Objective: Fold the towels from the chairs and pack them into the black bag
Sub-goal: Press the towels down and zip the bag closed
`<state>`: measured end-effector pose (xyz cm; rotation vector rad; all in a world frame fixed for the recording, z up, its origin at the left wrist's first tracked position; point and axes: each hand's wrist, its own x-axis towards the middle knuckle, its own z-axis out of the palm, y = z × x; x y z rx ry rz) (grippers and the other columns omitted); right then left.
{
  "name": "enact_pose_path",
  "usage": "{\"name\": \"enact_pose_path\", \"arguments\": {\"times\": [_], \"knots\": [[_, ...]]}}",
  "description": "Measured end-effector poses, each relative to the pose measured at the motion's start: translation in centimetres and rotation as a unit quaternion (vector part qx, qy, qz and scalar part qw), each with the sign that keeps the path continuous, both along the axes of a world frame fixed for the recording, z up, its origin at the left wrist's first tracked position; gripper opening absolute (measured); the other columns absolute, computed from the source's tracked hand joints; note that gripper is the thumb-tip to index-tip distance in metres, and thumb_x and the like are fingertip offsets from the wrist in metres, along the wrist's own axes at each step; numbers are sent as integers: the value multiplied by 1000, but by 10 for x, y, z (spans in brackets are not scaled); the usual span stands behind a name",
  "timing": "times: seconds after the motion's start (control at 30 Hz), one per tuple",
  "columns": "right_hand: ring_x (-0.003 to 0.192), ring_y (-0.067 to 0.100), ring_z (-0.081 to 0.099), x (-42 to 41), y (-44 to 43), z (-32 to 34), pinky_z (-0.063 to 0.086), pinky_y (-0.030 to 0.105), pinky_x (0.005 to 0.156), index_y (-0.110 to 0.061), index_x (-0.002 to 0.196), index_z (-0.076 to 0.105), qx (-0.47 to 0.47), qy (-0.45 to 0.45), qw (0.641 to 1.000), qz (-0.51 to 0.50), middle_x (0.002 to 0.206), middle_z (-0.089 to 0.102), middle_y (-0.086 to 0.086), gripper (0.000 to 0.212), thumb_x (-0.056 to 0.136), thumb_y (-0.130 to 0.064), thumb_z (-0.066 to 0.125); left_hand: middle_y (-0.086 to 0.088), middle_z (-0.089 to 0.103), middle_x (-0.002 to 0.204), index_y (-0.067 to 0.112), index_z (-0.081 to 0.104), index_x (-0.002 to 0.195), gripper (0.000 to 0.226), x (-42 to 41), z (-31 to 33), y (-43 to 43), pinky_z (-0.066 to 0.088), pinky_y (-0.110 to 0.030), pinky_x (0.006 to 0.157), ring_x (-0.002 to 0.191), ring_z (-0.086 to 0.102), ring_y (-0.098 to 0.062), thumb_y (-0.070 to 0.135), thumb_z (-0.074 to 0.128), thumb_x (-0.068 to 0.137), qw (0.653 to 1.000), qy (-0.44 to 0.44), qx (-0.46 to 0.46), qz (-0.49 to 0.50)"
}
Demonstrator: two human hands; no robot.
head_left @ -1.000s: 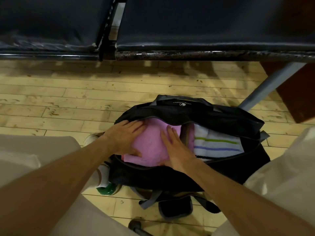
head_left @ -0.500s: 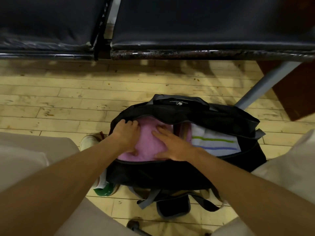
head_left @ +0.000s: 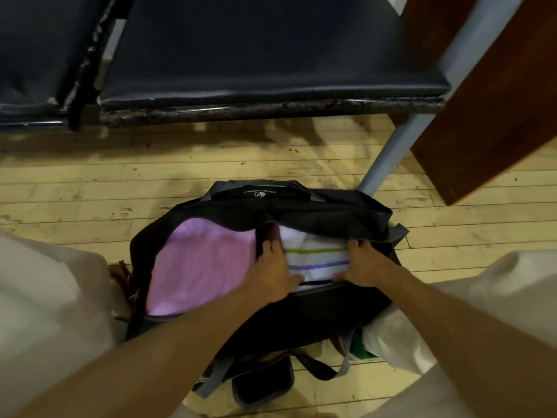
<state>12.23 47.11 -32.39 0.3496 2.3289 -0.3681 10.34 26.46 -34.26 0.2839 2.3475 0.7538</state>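
Observation:
The black bag (head_left: 301, 312) lies unzipped on the wooden floor between my knees. A folded pink towel (head_left: 199, 267) fills its left half. Beside it on the right lies a white towel (head_left: 316, 254) with a green and a purple stripe. My left hand (head_left: 271, 273) grips the white towel's left edge, fingers tucked down between the two towels. On the towel's right edge my right hand (head_left: 361, 263) holds it, thumb along the near side. The towel's far part is hidden under the bag's flap.
Two black padded chair seats (head_left: 256, 55) stand just beyond the bag, with a grey metal leg (head_left: 388, 158) touching the bag's far right corner. A brown wooden panel (head_left: 488, 116) is at the right. The bag's strap and pad (head_left: 262, 384) trail near my feet.
Both hands left the pink towel and moved right onto the striped white towel. My view shifted closer and to the right.

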Motion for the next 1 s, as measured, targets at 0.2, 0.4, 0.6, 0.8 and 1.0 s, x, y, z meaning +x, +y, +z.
{"name": "enact_pose_path", "arguments": {"times": [0.2,0.4,0.6,0.8,1.0], "knots": [[129,41,42,11,-14,-20,42,44,102,-25,152,-13,-34,2,999,16,149,30,20,121,75,-49,77,-8,45,128,12,42,129,83,-1,-6,-13,42,-35,92,110,49,-24,49,78,64,916,347,-152,-127],[122,36,50,12,-25,-15,44,37,93,-17,153,-13,-35,8,999,22,142,42,17,123,75,-54,75,-16,58,123,4,61,118,62,2,-21,-35,50,-39,92,113,53,-28,22,83,64,860,422,-79,-276],[135,37,33,9,-29,5,42,45,100,-20,151,10,91,66,990,84,154,7,22,110,71,-51,79,-18,42,146,2,47,138,83,-14,-12,-35,46,-38,99,129,49,-30,49,71,73,869,341,-141,-330],[138,34,27,14,-45,-20,41,43,102,-18,153,-2,37,31,998,38,155,5,21,117,74,-50,78,-11,3,160,11,1,153,82,-33,-17,-36,12,-35,117,147,9,-23,54,40,94,871,272,-197,-359],[136,34,30,1,-44,-28,33,43,108,-17,153,3,39,18,998,40,154,10,19,123,66,-64,76,-8,22,154,17,14,152,75,-41,-20,-26,22,-32,111,139,28,-24,47,48,92,886,236,-222,-332]]}}
